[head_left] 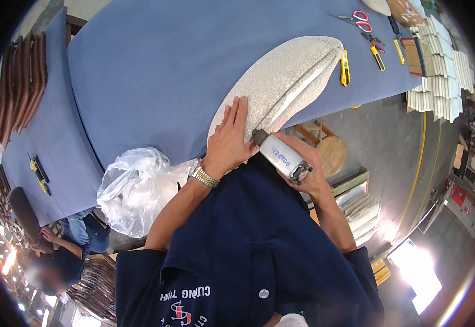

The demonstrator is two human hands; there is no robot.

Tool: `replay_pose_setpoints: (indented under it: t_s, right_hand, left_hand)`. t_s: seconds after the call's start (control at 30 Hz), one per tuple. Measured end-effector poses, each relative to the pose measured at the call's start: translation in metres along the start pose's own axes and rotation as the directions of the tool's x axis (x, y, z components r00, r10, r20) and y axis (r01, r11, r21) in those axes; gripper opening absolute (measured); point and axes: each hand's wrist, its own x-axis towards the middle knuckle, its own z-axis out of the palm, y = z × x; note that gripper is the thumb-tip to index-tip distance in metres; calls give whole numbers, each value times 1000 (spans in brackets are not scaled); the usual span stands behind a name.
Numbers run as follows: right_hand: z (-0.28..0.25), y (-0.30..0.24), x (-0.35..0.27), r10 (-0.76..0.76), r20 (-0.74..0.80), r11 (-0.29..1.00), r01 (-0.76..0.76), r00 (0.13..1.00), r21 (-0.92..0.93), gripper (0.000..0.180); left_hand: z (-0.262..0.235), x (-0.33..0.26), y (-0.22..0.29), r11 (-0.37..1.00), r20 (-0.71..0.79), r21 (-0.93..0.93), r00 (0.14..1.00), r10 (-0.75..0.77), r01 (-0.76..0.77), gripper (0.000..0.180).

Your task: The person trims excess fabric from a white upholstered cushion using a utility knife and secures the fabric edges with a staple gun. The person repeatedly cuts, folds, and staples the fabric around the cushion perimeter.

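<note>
A long, curved cushion piece (273, 68) covered in light beige textured fabric lies on the blue table, with a pale seam or opening along its right side. My left hand (228, 136) rests on its near end, fingers stretched out over the fabric. In my right hand (308, 158) is a grey staple gun (282, 155), its dark nose against the near edge of the cushion close to my left thumb. Whether the nose presses into the fabric cannot be seen.
Red-handled scissors (361, 20), pliers (369, 39) and yellow cutters (345, 68) lie on the table's right part. Left of me is a clear plastic bag (136, 191). A round wooden stool (333, 154) stands at right. Another person (68, 250) works at lower left.
</note>
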Motion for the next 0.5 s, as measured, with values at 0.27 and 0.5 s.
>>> replay_pose_setpoints:
  t_s: [0.27, 0.5]
  right_hand:
    - [4, -1, -4, 46, 38, 998, -44, 998, -45, 72]
    - [10, 4, 1, 30, 20, 999, -31, 999, 37, 68]
  left_hand:
    - [9, -1, -4, 996, -37, -79, 999, 31, -34, 109]
    - [1, 3, -6, 992, 43, -108, 997, 65, -60, 122]
